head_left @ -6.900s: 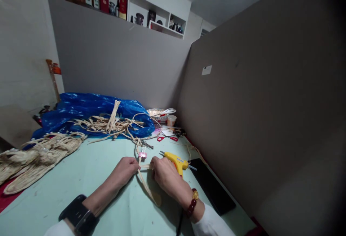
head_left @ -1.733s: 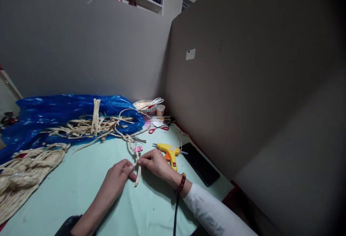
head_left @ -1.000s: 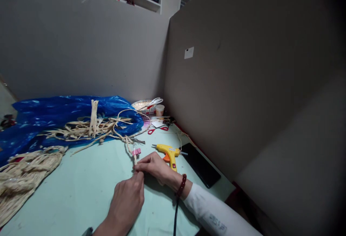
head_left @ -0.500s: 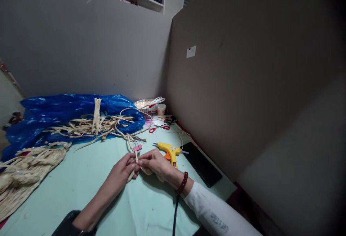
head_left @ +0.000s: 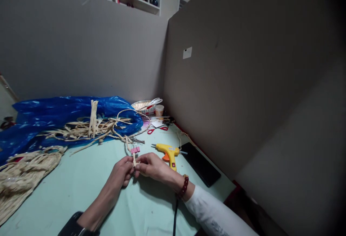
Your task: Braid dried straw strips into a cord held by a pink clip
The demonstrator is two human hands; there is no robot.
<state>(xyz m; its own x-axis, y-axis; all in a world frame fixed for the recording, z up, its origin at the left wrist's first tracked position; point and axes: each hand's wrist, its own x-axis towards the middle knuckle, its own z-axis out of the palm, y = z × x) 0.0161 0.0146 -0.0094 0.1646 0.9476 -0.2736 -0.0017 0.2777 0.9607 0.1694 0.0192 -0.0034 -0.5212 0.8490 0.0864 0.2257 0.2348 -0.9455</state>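
Observation:
A pale plaited fibre strip (head_left: pixel 134 159) runs down from a pink binder clip (head_left: pixel 135 150) on the table. My left hand (head_left: pixel 123 171) pinches the strip from the left, its fingers closed. From the right, my right hand (head_left: pixel 150 165) also grips it between thumb and fingers, close to the left fingertips. The strip's lower end is mostly hidden by the fingers. Beyond the clip, a thin cord (head_left: pixel 127 140) of the same fibre leads to looped strands. Just right of my right hand lies a yellow glue gun (head_left: pixel 169 151).
A black phone-like slab (head_left: pixel 201 164) lies beside the glue gun. Red-handled scissors (head_left: pixel 157 129), a paper cup (head_left: pixel 159 110) and a basket (head_left: pixel 140 105) stand farther back. Fibre bundles (head_left: pixel 78 129) rest on a blue plastic bag (head_left: pixel 54 108). A woven fibre piece (head_left: pixel 27 178) lies left. Grey partitions (head_left: pixel 108 48) enclose the table.
Loose fibre ends that showed below both hands are no longer visible there. The hands stay together under the clip, slightly shifted. The whole view has moved a little.

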